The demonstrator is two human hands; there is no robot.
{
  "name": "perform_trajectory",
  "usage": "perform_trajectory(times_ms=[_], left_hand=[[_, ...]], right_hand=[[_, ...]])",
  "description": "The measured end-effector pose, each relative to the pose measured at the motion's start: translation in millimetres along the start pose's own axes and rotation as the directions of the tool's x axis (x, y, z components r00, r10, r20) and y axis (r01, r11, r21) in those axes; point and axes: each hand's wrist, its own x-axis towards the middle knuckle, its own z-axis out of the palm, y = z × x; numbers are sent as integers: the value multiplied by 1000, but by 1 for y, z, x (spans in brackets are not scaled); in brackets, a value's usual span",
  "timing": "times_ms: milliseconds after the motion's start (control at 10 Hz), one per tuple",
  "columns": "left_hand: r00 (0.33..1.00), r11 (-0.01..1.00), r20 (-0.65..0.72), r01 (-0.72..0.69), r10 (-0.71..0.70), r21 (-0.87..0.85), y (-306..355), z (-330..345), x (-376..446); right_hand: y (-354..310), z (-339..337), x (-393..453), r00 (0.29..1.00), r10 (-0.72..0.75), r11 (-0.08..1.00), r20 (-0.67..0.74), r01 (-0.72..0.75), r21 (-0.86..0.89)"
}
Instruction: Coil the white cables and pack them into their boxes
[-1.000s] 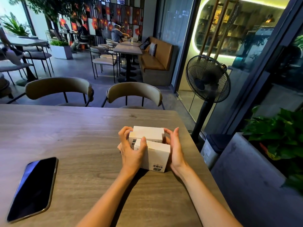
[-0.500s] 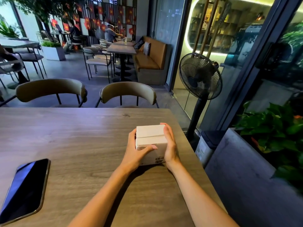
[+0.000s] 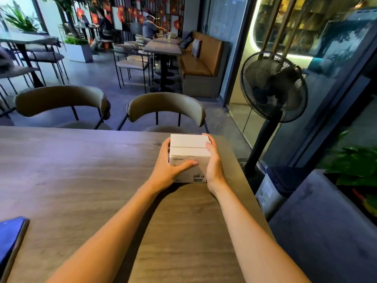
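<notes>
The left hand point(image 3: 165, 169) curls its fingers point(image 3: 165, 145) round the left side of two white boxes point(image 3: 189, 158), thumb laid across the near face, while the right hand point(image 3: 213, 160) presses straight fingers point(image 3: 208, 137) flat against their right side. The boxes sit side by side, touching, closed, on the wooden table point(image 3: 81, 170) just right of the frame's centre, near its far edge. A smartphone point(image 3: 10, 240) lies at the lower left, and a black standing fan point(image 3: 273, 86) stands at the upper right.
</notes>
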Motion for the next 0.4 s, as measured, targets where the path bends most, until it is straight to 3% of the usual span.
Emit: perform_trajectory(times_ms=[200,300,400], left_hand=[[1000,997,5,24,-24,-68,-13,0,46],[994,978,89,73,-57,-195,18,-8,38],[990,966,40,140,-135,-217,53,-18,37]], right_hand=[[5,4,60,1000,-6,999,25,5,50],[-10,-1,59,994,80,996,68,-82,22],[-43,-12,57,995,94,995,-32,-94,-12]])
